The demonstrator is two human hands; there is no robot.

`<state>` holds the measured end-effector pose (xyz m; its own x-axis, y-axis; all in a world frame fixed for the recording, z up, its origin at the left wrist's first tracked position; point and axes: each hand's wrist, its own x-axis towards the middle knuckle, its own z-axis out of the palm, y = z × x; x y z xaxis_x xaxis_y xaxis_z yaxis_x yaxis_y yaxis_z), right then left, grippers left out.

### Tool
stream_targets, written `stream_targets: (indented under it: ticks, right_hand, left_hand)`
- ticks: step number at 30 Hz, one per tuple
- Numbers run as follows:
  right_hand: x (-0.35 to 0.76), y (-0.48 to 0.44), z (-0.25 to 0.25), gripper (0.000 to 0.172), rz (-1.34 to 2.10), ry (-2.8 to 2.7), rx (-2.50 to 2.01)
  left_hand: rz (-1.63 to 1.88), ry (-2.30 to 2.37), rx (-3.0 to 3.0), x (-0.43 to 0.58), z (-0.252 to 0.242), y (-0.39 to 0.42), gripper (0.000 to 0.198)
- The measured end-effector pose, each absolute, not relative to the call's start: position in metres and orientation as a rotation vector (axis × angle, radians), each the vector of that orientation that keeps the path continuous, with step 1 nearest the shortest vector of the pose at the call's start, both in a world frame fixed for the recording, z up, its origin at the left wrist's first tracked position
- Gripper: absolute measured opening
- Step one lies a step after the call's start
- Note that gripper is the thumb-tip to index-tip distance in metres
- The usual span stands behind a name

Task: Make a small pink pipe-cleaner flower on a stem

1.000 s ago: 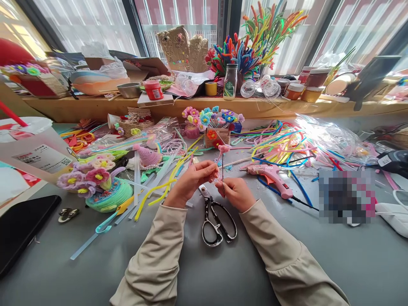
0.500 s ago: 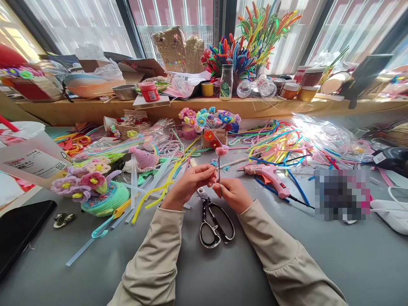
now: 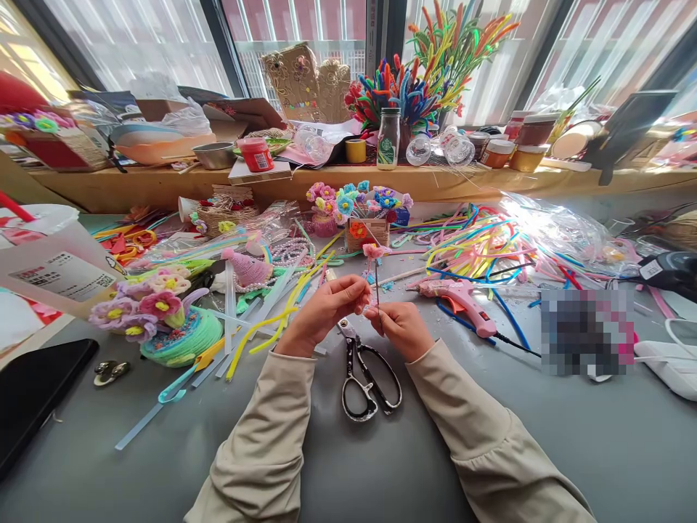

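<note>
My right hand [image 3: 401, 328] is closed on the dark thin stem of a small pink flower [image 3: 373, 252], which stands up above my fingers. Just left of it, my left hand [image 3: 332, 312] is pinched beside the stem, near a small pinkish piece between the two hands; what its fingertips hold is too small to name. Black-handled scissors [image 3: 371, 378] lie on the grey table under my hands, their blades partly hidden. Beyond the flower stands a woven basket [image 3: 368, 236] of colourful fuzzy flowers.
A pink glue gun [image 3: 460, 301] lies right of my hands, near a heap of pipe cleaners [image 3: 473, 243]. On the left are a green flower pot [image 3: 182, 338], clear sticks, a black phone [image 3: 41, 392] and a drink cup [image 3: 59, 261]. Jars line the back ledge.
The pink flower has tipped slightly left and its stem leans a little more. Both hands stay close together in nearly the same place. The whole view has shifted slightly.
</note>
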<state>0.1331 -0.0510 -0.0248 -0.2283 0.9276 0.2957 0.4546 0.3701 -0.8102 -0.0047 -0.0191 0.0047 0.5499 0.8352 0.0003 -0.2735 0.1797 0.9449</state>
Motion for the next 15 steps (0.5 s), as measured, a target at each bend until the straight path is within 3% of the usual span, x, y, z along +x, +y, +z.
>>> stream_targets:
  ticks: [15]
  right_hand:
    - [0.1324,-0.0533,-0.0246,0.058,0.769,-1.907,-1.224]
  left_hand:
    - [0.771,0.610,1.192,-0.0049,0.0048,-0.0195,0.017]
